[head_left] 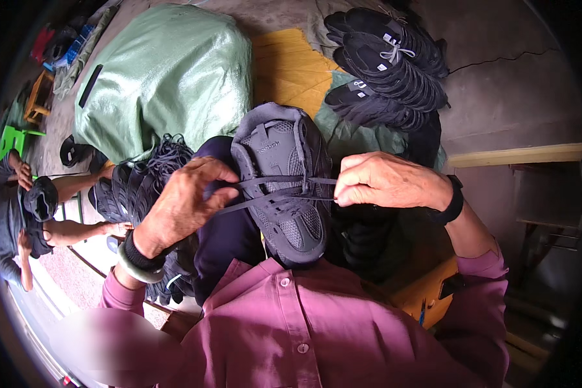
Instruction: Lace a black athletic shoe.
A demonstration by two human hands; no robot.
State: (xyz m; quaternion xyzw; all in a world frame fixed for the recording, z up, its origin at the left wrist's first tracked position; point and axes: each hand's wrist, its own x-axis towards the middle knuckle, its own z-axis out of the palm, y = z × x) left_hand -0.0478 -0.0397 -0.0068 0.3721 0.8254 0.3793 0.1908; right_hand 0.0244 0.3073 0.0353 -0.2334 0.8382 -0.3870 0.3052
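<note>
A dark grey sneaker (297,223) rests on my lap, its toe pointing toward me and its opening away. Dark shoelaces (260,183) run across its tongue and stretch out to both sides. My left hand (186,200), left of the shoe, is closed in a pinch on the lace strands there. On the other side my right hand (389,181) pinches the lace ends between thumb and fingers. The strands are drawn nearly straight between the hands and cross over the shoe. Whether they form a knot is too small to tell.
A big pale green woven sack (174,71) lies ahead to the left. Black shoes (388,64) are stacked at the far right, and more shoes (126,191) sit by my left arm. A wooden drawer (427,294) is at lower right. Another person (29,213) holds a shoe at far left.
</note>
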